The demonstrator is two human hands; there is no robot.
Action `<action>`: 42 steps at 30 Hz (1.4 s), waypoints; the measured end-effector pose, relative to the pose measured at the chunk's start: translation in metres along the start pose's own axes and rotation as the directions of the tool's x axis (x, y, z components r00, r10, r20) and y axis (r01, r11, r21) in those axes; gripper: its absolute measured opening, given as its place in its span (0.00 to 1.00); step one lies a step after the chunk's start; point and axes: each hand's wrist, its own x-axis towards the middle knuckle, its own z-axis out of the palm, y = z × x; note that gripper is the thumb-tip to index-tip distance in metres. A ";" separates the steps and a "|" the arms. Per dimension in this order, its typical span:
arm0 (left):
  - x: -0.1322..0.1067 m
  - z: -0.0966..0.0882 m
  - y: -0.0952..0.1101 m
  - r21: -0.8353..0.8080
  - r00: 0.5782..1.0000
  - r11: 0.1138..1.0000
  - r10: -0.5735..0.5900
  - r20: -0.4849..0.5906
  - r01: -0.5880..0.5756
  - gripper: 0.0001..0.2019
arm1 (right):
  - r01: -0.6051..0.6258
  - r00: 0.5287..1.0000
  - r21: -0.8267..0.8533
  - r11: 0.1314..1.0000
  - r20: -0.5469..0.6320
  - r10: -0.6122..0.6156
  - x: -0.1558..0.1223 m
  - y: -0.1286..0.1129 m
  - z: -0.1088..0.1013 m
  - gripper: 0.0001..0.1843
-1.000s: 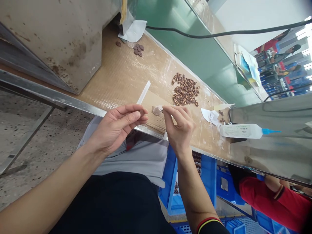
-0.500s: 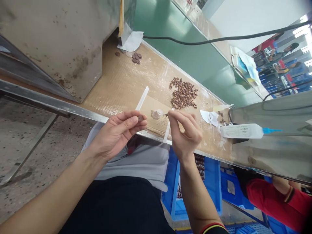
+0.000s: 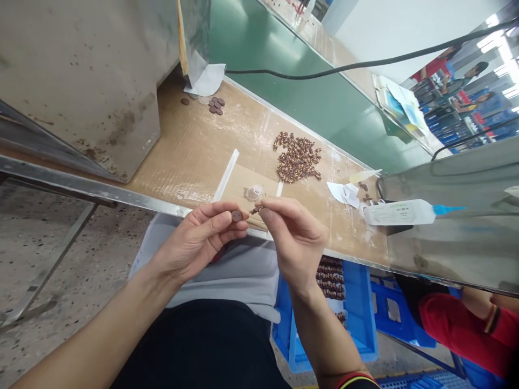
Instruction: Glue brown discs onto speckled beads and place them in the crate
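Between the thumb and fingers of my left hand point(image 3: 205, 232) is a small round brown disc point(image 3: 237, 216), its flat face turned up. My right hand point(image 3: 295, 232) pinches a small brown-and-gold piece point(image 3: 256, 209), too small to make out fully, close beside the disc. Past my fingertips a small clear round dish point(image 3: 254, 192) stands on a cardboard patch of the bench. A pile of like brown-and-gold pieces point(image 3: 298, 156) lies farther back. Several more brown discs point(image 3: 217, 106) rest at the back left.
A clear bottle with blue nozzle point(image 3: 399, 212) lies at the right by white paper scraps point(image 3: 344, 193). A stained metal housing point(image 3: 81, 81) bounds the left. Below the bench, a blue crate point(image 3: 360, 324) holds rows of brown pieces. A person in a red sleeve point(image 3: 462, 329) is at right.
My right hand has moved left and slightly down from near the dish, bringing its small piece close to the disc. My left hand has shifted slightly, showing more of the disc's face.
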 end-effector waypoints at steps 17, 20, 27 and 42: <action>-0.003 0.012 -0.011 -0.042 0.996 0.997 0.068 -0.063 -0.070 0.10 | -0.112 0.994 0.179 0.977 0.001 0.114 -0.011 0.011 0.016 0.04; -0.002 0.012 -0.012 -0.051 0.996 0.997 0.061 -0.072 -0.065 0.10 | -0.112 0.993 0.209 0.972 0.002 0.114 -0.011 0.010 0.016 0.06; -0.004 0.011 -0.013 -0.038 0.995 0.997 0.063 -0.076 -0.066 0.10 | -0.102 0.994 0.211 0.972 -0.006 0.106 -0.010 0.007 0.015 0.09; -0.013 0.030 -0.010 -0.053 0.992 0.998 0.034 -0.122 -0.041 0.12 | 0.215 0.962 -0.095 0.972 -0.150 -0.227 -0.017 0.015 0.017 0.12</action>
